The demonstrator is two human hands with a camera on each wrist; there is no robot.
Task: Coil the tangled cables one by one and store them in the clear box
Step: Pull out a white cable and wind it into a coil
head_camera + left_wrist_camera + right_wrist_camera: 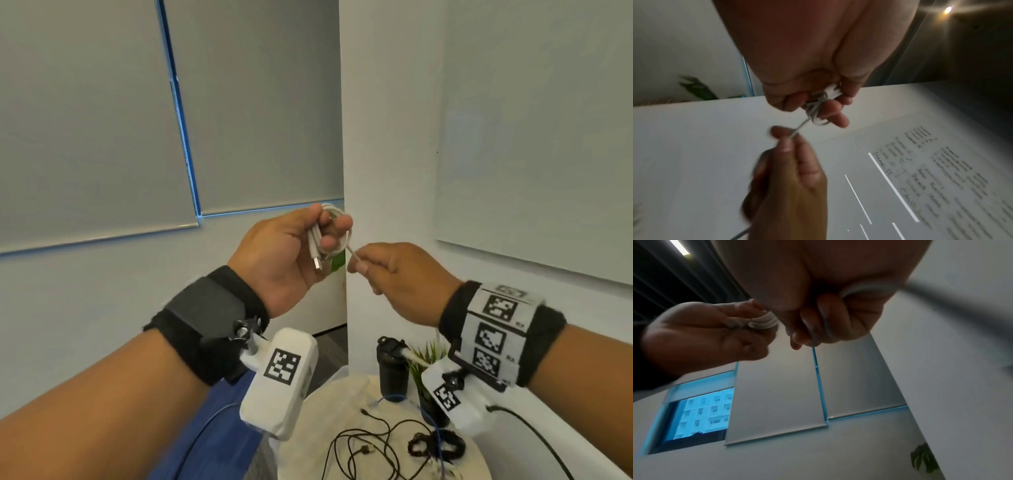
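The left hand (284, 253), raised above the round pale desk (356, 394), had its fingers and thumb curled round a white cable wound into a small coil (330, 233), with a silver-tipped plug (318, 263) hanging down against the palm. Just right of that coil, the right hand (400, 274) pinched the cable's loose white end (354, 257) between thumb and forefinger, the short stretch between the two hands running straight. Below the coil, on the desk, lay a loose tangle of thin black cables (370, 445), and to its right a thick black braided cable in a tight loop (436, 445) with a thin blue wire (435, 425) crossing it. Behind the tangle stood a dark cylindrical bottle (394, 370), and right of it a small green potted plant (426, 363). No view showed the clear box.
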